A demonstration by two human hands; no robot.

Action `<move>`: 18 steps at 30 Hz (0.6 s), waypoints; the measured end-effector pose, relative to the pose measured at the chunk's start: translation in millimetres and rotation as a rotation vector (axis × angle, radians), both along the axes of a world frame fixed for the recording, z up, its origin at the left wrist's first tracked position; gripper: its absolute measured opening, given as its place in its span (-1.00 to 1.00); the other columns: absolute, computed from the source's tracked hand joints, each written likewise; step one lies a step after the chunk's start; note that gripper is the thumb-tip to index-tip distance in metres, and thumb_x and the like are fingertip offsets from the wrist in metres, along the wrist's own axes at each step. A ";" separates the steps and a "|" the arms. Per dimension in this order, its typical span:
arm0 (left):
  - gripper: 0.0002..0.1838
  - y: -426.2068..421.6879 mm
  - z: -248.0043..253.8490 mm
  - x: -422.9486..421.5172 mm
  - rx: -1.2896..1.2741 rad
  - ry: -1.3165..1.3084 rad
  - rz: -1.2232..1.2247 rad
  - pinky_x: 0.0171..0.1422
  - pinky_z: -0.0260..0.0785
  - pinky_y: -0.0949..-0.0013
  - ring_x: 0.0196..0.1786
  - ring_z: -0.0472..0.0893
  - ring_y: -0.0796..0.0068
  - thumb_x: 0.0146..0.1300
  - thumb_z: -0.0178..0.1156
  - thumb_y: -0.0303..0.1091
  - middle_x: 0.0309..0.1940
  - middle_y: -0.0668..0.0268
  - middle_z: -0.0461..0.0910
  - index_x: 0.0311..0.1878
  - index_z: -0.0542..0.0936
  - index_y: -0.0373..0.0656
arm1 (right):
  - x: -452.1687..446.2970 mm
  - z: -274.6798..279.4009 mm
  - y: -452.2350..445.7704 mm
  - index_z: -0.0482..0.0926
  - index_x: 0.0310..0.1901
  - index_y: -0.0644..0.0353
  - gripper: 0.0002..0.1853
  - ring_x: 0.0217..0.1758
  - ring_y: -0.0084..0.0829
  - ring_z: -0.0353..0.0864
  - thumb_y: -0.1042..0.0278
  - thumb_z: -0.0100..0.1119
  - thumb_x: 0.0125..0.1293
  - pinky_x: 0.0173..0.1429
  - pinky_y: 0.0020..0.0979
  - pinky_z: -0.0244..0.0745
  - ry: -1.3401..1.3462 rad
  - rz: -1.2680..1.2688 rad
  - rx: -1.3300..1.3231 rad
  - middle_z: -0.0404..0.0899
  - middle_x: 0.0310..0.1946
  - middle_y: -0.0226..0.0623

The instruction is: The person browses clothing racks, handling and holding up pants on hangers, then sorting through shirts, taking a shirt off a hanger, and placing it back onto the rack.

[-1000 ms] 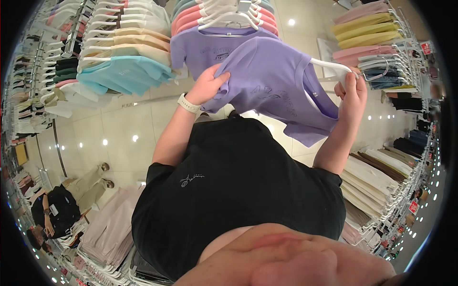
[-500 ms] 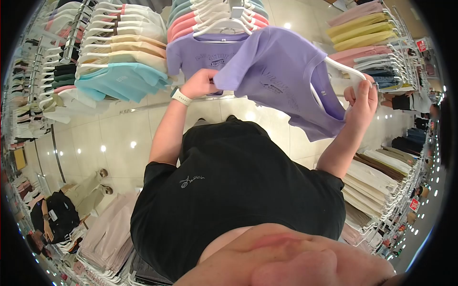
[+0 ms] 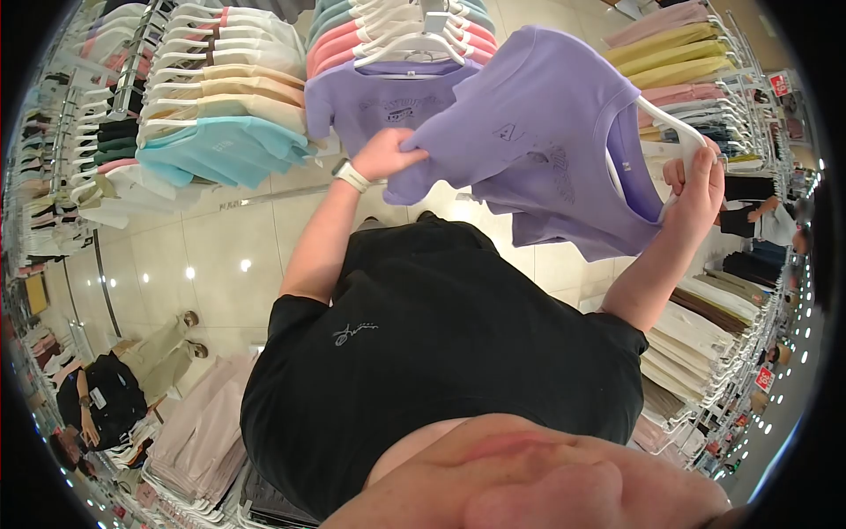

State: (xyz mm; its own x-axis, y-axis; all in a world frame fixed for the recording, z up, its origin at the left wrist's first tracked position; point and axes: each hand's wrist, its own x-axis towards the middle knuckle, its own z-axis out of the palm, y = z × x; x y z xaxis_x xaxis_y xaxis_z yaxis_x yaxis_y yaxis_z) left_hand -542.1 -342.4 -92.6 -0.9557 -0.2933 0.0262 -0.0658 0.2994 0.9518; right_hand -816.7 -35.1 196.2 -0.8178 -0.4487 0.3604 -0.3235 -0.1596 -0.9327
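Observation:
A lilac T-shirt (image 3: 529, 123) with a dark printed front hangs on a white plastic hanger (image 3: 667, 123), held up sideways before me. My right hand (image 3: 696, 185) is closed around the hanger near its hook, beside the neckline. Fingers of my left hand (image 3: 388, 154) pinch the shirt's sleeve end; a watch with a pale strap (image 3: 352, 176) is on that wrist. Behind the sleeve, a second lilac T-shirt (image 3: 370, 106) hangs at the front of the middle rack, partly covered by the held shirt.
Left of it hangs a row of tops ending in a turquoise shirt (image 3: 225, 145). Yellow garments (image 3: 670, 57) hang at upper right, and trousers (image 3: 687, 335) line the right side. A person in black (image 3: 110, 397) is at lower left; another person (image 3: 767, 220) stands far right.
The held T-shirt and my right hand have shifted right. My left hand has also moved slightly right, stretching the sleeve. The shirt's front now faces me at a different angle.

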 end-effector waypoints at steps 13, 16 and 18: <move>-0.83 -67.1 49.3 33.7 0.164 0.094 0.280 -0.02 0.36 0.50 -0.18 0.47 0.70 0.49 0.24 -0.28 -0.29 0.51 0.58 -0.15 0.63 -0.19 | -28.7 4.6 22.2 0.54 0.09 0.26 -0.63 -0.55 -0.64 0.06 0.05 0.13 0.62 -0.35 -0.45 0.06 -0.109 -0.005 -0.035 0.13 -0.60 -0.57; -0.81 -66.8 47.9 41.3 0.182 0.034 0.270 -0.02 0.37 0.49 -0.20 0.47 0.71 0.49 0.26 -0.26 -0.32 0.54 0.57 -0.14 0.64 -0.20 | -26.1 -0.3 24.0 0.54 0.09 0.28 -0.62 -0.55 -0.64 0.08 0.06 0.12 0.62 -0.36 -0.46 0.06 -0.108 0.013 -0.051 0.15 -0.60 -0.56; -0.80 -66.3 39.9 46.8 0.222 -0.011 0.235 -0.03 0.38 0.48 -0.22 0.47 0.71 0.47 0.28 -0.25 -0.35 0.56 0.56 -0.14 0.64 -0.21 | -22.3 -1.5 22.3 0.53 0.09 0.31 -0.62 -0.55 -0.65 0.10 0.08 0.09 0.64 -0.37 -0.46 0.06 -0.077 0.034 -0.051 0.17 -0.59 -0.56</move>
State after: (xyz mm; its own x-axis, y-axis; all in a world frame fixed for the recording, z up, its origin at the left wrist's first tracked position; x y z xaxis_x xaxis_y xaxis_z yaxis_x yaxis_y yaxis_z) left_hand -495.3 -408.7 -52.8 -0.8609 -0.5034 -0.0733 -0.1197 0.0604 0.9910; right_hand -839.0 -12.8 194.7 -0.8288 -0.4590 0.3199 -0.2446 -0.2170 -0.9451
